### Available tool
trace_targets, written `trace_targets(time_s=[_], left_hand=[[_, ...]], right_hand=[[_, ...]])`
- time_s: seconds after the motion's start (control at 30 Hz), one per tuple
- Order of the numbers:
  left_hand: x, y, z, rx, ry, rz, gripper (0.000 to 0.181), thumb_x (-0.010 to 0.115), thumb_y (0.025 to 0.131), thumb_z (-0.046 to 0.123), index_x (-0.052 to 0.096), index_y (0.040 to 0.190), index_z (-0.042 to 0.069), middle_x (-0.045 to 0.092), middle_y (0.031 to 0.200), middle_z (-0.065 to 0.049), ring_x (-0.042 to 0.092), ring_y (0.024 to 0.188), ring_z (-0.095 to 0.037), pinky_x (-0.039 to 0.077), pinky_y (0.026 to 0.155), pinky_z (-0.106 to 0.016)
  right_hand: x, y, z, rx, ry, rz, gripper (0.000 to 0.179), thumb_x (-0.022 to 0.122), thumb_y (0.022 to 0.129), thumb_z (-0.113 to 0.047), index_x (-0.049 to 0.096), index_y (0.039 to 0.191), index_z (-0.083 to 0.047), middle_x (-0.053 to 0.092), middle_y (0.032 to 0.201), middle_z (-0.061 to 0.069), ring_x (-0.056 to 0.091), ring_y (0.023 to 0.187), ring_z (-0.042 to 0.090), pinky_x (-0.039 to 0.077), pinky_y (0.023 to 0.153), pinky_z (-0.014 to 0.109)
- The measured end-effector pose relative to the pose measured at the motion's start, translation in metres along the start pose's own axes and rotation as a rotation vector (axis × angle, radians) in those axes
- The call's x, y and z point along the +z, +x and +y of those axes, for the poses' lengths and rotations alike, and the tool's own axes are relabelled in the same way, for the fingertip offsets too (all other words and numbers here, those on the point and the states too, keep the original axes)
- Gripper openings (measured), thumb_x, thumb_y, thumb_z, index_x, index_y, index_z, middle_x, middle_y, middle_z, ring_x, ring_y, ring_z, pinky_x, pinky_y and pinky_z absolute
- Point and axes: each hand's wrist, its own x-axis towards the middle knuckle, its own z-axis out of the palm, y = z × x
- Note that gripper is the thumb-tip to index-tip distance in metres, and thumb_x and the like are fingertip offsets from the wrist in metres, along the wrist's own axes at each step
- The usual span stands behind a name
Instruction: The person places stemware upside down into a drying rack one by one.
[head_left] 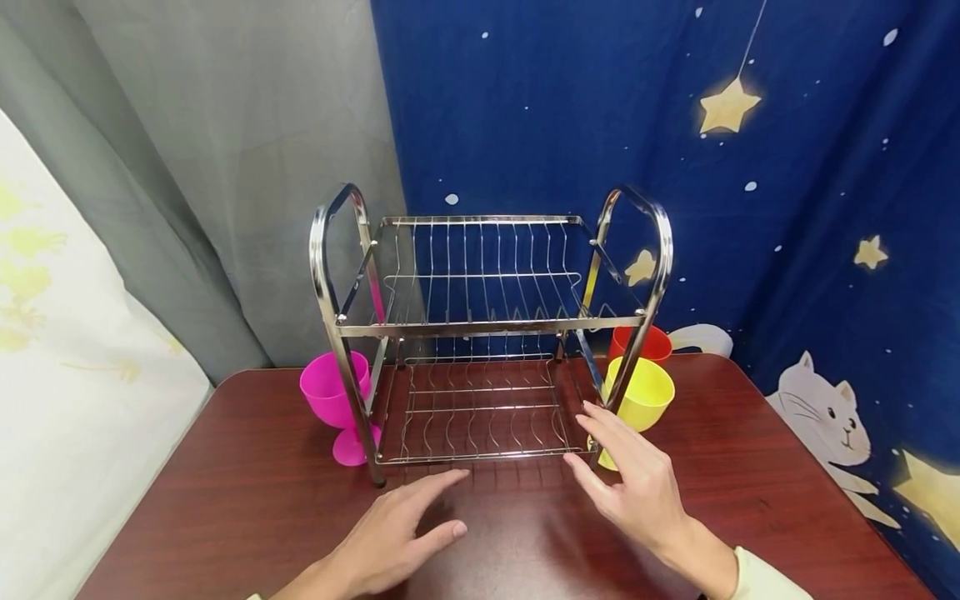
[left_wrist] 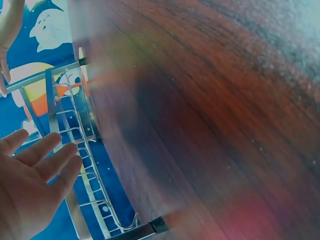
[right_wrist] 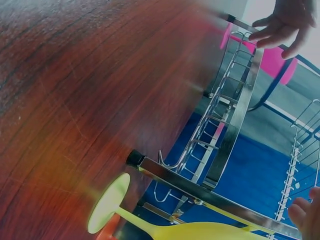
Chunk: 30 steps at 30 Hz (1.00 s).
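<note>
A two-tier chrome dish rack [head_left: 487, 326] stands upright on the table in the head view. My left hand [head_left: 397, 529] is in front of its lower front edge, fingers extended, thumb apart, holding nothing. Close to the rack's right front leg, my right hand [head_left: 637, 479] hovers with its fingers spread and nothing in it. A yellow goblet [head_left: 651, 392] stands just beyond that hand, partly behind the leg. Behind it shows a red cup [head_left: 652, 343], its lower part hidden. A magenta goblet [head_left: 326, 392] stands at the rack's left side.
The dark red-brown wooden table [head_left: 225, 483] has rounded back corners. A grey curtain [head_left: 262, 167] and a blue star-patterned curtain [head_left: 525, 108] hang behind it. Both rack tiers are wire shelves, and tall curved side handles [head_left: 663, 250] rise above the upper one.
</note>
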Motion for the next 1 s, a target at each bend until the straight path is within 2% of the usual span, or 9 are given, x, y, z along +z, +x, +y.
trace_targets(time_s=[0.13,0.27,0.37,0.5,0.77,1.0], left_hand=[[0.0,0.0,-0.001,-0.041,-0.094,-0.026,0.049,0.057,0.095,0.044,0.048,0.141,0.031,0.053,0.138,0.017,0.053,0.125,-0.007,0.048,0.099,-0.035],[0.0,0.001,-0.001,-0.065,-0.184,-0.054,0.047,0.054,0.097,0.044,0.047,0.142,0.031,0.056,0.135,0.015,0.055,0.124,-0.009,0.048,0.1,-0.036],[-0.001,0.001,-0.002,-0.08,-0.253,-0.082,0.046,0.054,0.098,0.041,0.045,0.142,0.032,0.059,0.132,0.011,0.057,0.122,-0.012,0.049,0.098,-0.037],[-0.002,0.001,-0.002,-0.105,-0.324,-0.118,0.045,0.053,0.099,0.038,0.043,0.142,0.034,0.06,0.133,0.006,0.059,0.12,-0.019,0.051,0.096,-0.039],[-0.002,0.002,-0.004,-0.12,-0.403,-0.148,0.045,0.053,0.099,0.034,0.042,0.143,0.033,0.059,0.134,0.001,0.06,0.119,-0.024,0.051,0.096,-0.039],[-0.001,0.002,-0.005,-0.131,-0.438,-0.164,0.046,0.054,0.099,0.032,0.041,0.144,0.032,0.058,0.136,-0.003,0.059,0.12,-0.025,0.05,0.097,-0.039]], right_hand=[[0.001,0.0,0.0,0.042,0.026,0.018,0.046,0.068,0.088,-0.04,0.071,0.112,-0.001,0.069,0.115,0.015,0.069,0.099,0.031,0.041,0.102,0.017],[0.0,0.002,0.001,0.106,0.076,0.044,0.044,0.071,0.087,-0.037,0.071,0.111,-0.001,0.07,0.113,0.017,0.068,0.104,0.024,0.043,0.099,0.015],[-0.004,0.008,-0.005,0.164,0.117,0.072,0.04,0.076,0.084,-0.027,0.07,0.11,0.003,0.069,0.112,0.02,0.066,0.108,0.02,0.043,0.098,0.015],[-0.008,0.016,-0.01,0.222,0.142,0.115,0.038,0.08,0.077,-0.009,0.068,0.109,0.007,0.067,0.111,0.024,0.064,0.109,0.023,0.044,0.098,0.015],[-0.006,0.007,0.005,0.27,0.111,0.179,0.037,0.077,0.081,-0.018,0.068,0.108,0.006,0.065,0.113,0.024,0.058,0.113,0.023,0.042,0.1,0.017],[-0.005,0.008,0.009,0.314,0.081,0.184,0.039,0.078,0.071,-0.001,0.068,0.108,0.006,0.064,0.115,0.024,0.056,0.114,0.025,0.039,0.101,0.018]])
